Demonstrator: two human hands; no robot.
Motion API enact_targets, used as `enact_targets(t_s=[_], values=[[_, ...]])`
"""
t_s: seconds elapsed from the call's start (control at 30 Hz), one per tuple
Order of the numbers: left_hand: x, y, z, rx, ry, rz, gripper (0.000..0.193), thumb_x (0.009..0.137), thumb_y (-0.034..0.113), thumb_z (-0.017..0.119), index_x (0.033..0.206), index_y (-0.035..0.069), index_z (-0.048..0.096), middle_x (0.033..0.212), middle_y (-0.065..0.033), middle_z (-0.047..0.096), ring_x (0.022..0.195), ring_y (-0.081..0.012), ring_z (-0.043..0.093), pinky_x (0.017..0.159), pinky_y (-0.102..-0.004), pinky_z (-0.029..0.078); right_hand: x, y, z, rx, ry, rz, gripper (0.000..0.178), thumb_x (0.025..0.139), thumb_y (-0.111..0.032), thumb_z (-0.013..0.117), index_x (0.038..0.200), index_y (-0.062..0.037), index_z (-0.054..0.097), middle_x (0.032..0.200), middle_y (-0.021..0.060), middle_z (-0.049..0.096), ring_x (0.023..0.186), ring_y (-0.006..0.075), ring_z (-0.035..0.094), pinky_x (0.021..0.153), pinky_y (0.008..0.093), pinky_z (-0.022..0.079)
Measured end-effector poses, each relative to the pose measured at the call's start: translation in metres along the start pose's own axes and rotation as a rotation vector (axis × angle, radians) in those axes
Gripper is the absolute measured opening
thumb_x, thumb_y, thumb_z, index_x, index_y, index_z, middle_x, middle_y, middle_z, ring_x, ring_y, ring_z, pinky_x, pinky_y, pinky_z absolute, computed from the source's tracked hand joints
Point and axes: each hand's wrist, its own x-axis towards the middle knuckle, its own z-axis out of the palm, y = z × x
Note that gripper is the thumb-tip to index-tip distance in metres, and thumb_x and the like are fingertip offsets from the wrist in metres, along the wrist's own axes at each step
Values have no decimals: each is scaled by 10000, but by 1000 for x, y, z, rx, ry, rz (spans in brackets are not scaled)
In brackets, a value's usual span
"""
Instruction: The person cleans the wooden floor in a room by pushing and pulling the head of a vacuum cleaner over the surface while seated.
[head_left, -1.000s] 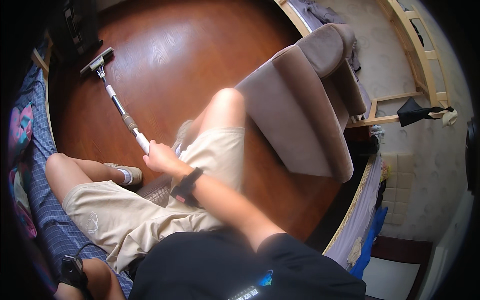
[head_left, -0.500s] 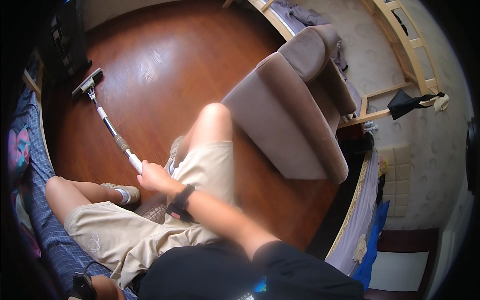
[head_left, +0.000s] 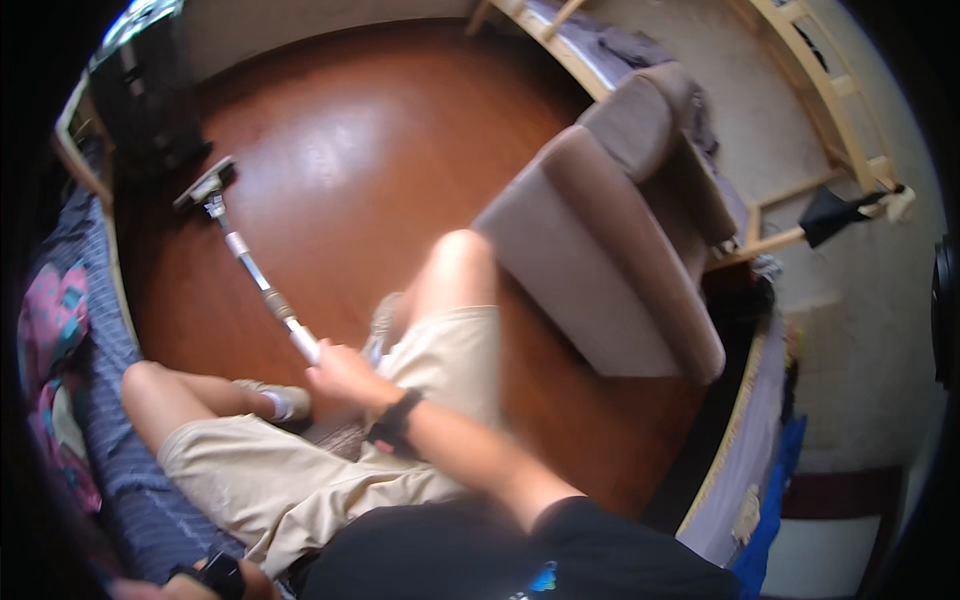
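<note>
My right hand point(head_left: 345, 378) is closed round the white grip end of a long-handled mop point(head_left: 275, 303). Its pole slants away to the far left, with grey and white sections. The flat, wide mop head point(head_left: 205, 184) rests on the reddish-brown wooden floor point(head_left: 330, 200), near a dark suitcase point(head_left: 150, 100). At the lower left edge, my left hand point(head_left: 150, 588) is partly cut off and smeared, beside the bed's blue checked cover; its fingers cannot be made out. Black bands sit on both wrists.
I sit on a bed with a blue checked cover point(head_left: 135, 440); pink and teal cloth point(head_left: 55, 315) lies on it. A padded grey-brown armchair point(head_left: 590, 260) stands right of my knee. Wooden bed frames point(head_left: 820, 110) line the far right. Another bed edge point(head_left: 735, 430) runs along the right.
The whole view has shifted, so everything appears farther right and lower. More of my left hand's area shows at the lower left. My right hand keeps its hold on the mop.
</note>
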Motion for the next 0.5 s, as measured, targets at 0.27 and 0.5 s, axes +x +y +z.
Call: enact_targets(t_s=[0.27,0.5], values=[[-35,-83,84,-1186,73,-941,180,890,11,605,1042,0,509,950,-16,570,883,-46,533,767,-196,441,5,21,-21,28,-121,-29,466,854,-333,601,1076,72,540,940,287,666,909,431,653,813,496,512],[-36,-70,75,-1045,38,-953,149,940,89,586,1021,62,464,676,90,411,562,9,305,500,-161,221,-7,-16,-33,28,-151,90,492,843,-346,584,1083,81,536,957,295,662,926,429,651,823,484,508]])
